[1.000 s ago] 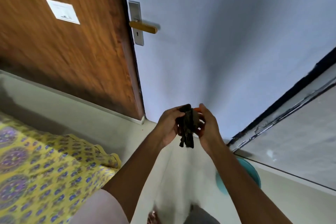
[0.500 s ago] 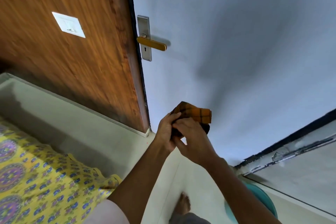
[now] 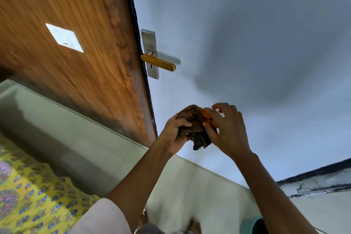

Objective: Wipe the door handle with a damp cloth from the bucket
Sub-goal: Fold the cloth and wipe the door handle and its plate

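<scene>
A gold lever door handle (image 3: 158, 62) on a silver plate sticks out from the pale blue-grey door (image 3: 247, 34), above and left of my hands. Both hands hold a bunched dark brown and orange checked cloth (image 3: 197, 127) in front of the door. My left hand (image 3: 175, 131) grips its left side. My right hand (image 3: 226, 129) pinches its right side with thumb and fingers, the other fingers spread. A frayed end of the cloth hangs down between my palms. A sliver of the teal bucket (image 3: 252, 224) shows at the bottom right, behind my right forearm.
A wooden panel (image 3: 66, 34) with a white switch plate (image 3: 64, 37) stands left of the door. A yellow patterned bedspread (image 3: 28, 201) lies at the lower left. Pale floor tiles (image 3: 190, 186) run below, where my feet show. A dark-edged frame (image 3: 313, 176) sits at right.
The view has moved closer to the door, so the handle looks bigger and lower. My hands have risen and bunched the cloth, which showed a flat orange fold half a second ago.
</scene>
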